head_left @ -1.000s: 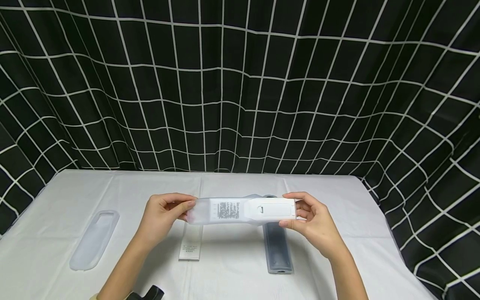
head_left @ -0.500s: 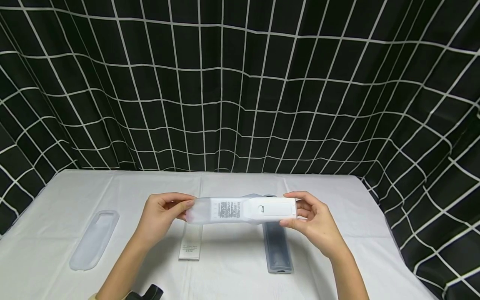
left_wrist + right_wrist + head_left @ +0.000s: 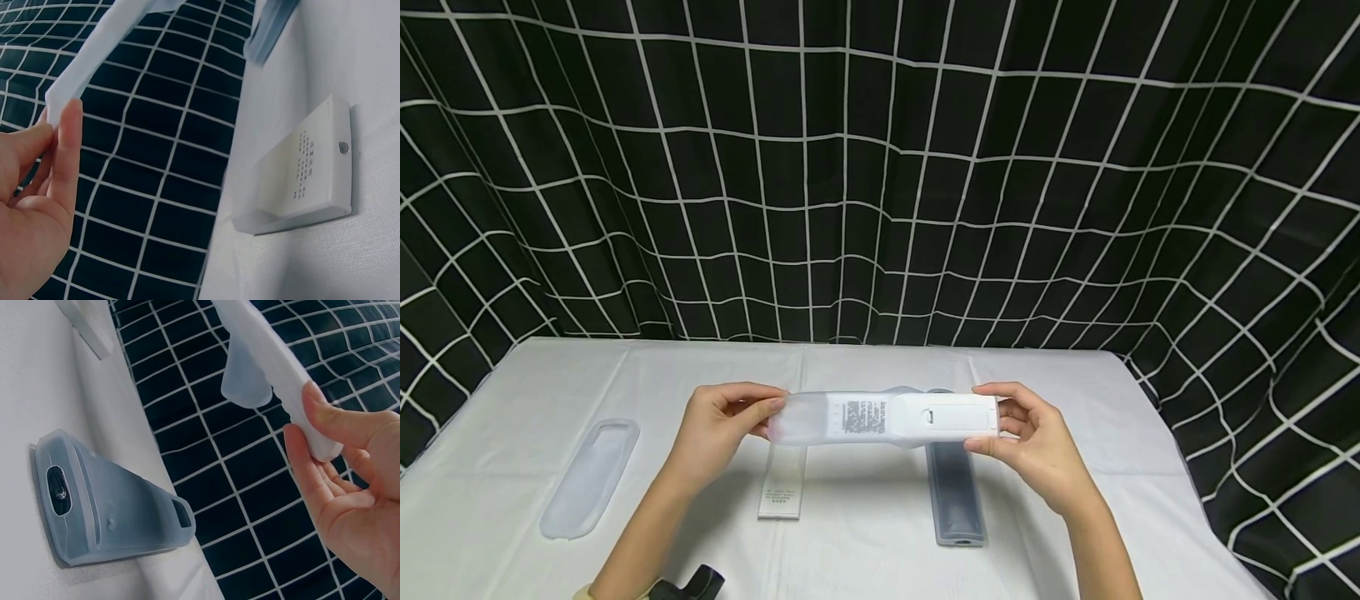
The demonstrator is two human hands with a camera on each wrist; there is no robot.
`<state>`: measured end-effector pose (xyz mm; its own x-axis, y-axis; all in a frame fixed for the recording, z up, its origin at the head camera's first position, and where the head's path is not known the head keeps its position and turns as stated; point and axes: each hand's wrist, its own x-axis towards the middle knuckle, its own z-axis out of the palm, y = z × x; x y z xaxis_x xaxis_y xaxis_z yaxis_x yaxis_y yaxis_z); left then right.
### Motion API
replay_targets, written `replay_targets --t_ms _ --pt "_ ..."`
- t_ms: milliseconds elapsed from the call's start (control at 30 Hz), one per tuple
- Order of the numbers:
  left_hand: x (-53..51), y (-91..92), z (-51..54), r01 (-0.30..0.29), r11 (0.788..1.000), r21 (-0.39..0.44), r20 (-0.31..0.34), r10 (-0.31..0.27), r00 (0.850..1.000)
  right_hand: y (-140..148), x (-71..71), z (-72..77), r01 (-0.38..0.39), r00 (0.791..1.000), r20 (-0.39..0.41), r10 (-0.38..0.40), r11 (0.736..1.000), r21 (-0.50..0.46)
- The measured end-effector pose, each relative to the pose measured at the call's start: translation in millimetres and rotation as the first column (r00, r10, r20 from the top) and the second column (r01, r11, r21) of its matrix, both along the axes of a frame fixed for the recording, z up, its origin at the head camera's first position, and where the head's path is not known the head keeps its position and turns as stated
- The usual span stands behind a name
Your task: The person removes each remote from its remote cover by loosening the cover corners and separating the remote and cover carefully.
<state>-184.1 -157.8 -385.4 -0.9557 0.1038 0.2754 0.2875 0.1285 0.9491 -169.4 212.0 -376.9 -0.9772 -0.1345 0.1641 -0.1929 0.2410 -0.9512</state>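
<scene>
Loose sleeve: Lay flat on the white tablecloth, well apart from the work. Rated low risk; needed a wide leftward sweep to be disturbed.

Left hand: Pinched the left end of the held sleeve between thumb and fingers, with only thin material in the gap. Judged the weakest point; risked slipping off under a hard pull.

White bar: Lay on the cloth, printed face up, far part hidden behind the held sleeve. Looked sheathed in something clear, though too soft in the left wrist view to confirm. Stood exposed to a blow from anything dropped.

Held sleeve: Hung above the table, covering the left, printed half of the remote. Showed a loose flap below in the right wrist view. Risked bunching or tearing if stretched askew.

Remote: Spanned the space between both hands, roughly level, with battery cover bare. Risked jerking free on sudden loss of friction, or shedding that cover if squeezed there.

Blue-grey sleeve: Lay on the cloth, partly hidden by the remote. Risked being struck after a lost grip.

Right hand: Held the remote's bare end by opposite long edges, fingers partly curled. Risked losing so narrow a purchase if twisted.
</scene>
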Motion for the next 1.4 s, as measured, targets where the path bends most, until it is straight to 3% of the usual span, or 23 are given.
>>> replay_targets --t_ms 1400 --pt "-1.7 -6.5 2.3 -0.007 1.0 -0.006 0.007 0.007 1.0 5.3 -0.3 0.7 0.01 1.0 0.013 -0.01 1.0 -0.007"
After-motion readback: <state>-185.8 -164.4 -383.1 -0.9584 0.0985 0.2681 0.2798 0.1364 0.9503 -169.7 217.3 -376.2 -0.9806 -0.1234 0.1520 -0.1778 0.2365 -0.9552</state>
